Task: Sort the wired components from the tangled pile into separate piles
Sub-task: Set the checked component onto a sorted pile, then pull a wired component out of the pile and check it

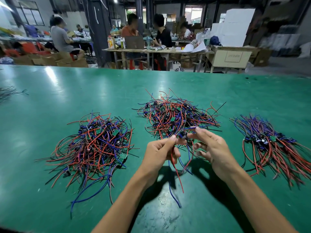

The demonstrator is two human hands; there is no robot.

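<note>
A tangled pile point(176, 116) of small circuit boards with red, blue and black wires lies at the middle of the green table point(101, 91). A looser pile point(96, 147) lies to the left. An aligned pile point(272, 145), wires all running one way, lies to the right. My left hand point(159, 152) grips a wired component point(181, 137) just in front of the middle pile, its red and blue wires hanging down. My right hand point(210, 147) pinches a blue wire of that component between thumb and forefinger, other fingers spread.
A few thin dark wires point(8, 93) lie at the table's far left edge. Beyond the table several people sit at workbenches point(156, 51) with cardboard boxes point(50, 59) and white stacked packages point(235, 27) around them.
</note>
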